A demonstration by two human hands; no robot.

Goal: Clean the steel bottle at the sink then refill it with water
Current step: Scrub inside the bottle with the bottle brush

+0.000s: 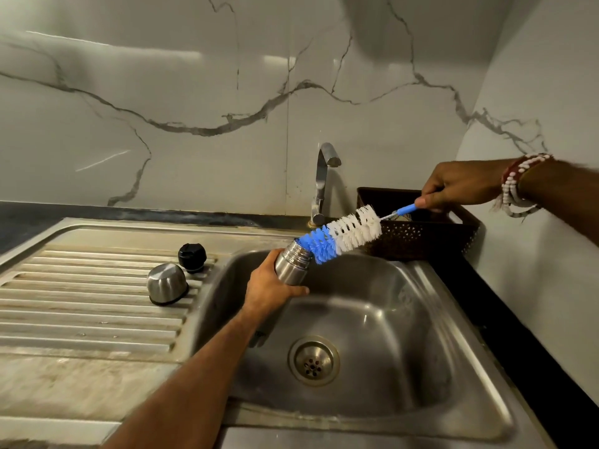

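Your left hand (269, 286) is wrapped round the body of the bottle (291, 265) and holds it over the back-left part of the sink (372, 306), just inside the rim. The bottle is tilted: its long axis runs from your left palm up and to the right, with the open mouth facing your right hand (460, 186). That hand pinches the blue handle of the brush (343, 233) out over the basket (421, 238) at the back-right corner.

The brush lies almost on the same line as the bottle. Its blue tip is at the mouth, and the white bristles and handle trail back to the right. I judge the brush is at the point of entry, so the next stroke is a straight push down-left along that shared axis. Your right hand does the travel while the left only steadies. Keep the two axes matched, or the bristles will catch on the neck.

You have open room over the basin, forward and below. The tap (321, 183) stands close behind the brush, and the basket rim sits just under the handle, so don't lift or swing back. The cup (167, 283) and stopper (192, 256) rest on the drainboard (81, 303), well clear to the left.
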